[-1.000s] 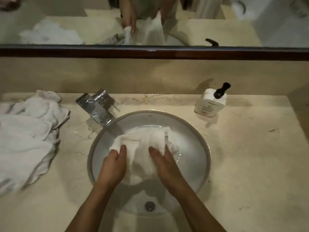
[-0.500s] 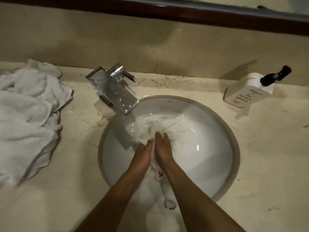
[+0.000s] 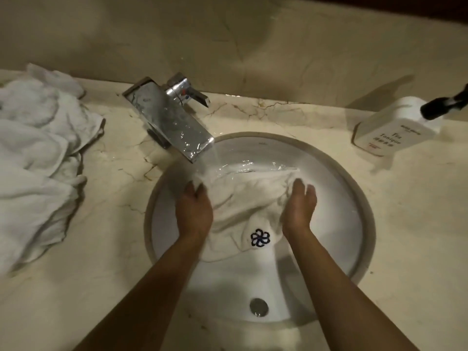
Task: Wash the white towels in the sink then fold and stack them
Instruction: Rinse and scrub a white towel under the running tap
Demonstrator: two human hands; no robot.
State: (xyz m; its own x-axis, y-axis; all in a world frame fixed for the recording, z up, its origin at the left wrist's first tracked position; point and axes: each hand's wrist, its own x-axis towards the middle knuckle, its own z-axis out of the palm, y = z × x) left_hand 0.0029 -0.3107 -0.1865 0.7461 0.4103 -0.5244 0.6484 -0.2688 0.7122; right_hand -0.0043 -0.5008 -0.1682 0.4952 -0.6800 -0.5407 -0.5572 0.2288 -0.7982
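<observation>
Under tap, hands grip towel [image 3: 250, 198]

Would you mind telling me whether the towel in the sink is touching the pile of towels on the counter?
Apart. The head view shows the towel inside the sink, with bare counter between it and the pile of towels.

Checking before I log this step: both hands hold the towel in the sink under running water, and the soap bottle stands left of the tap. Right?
Not quite. The head view shows the soap bottle right of the tap; the pile of towels is on the left.
</observation>
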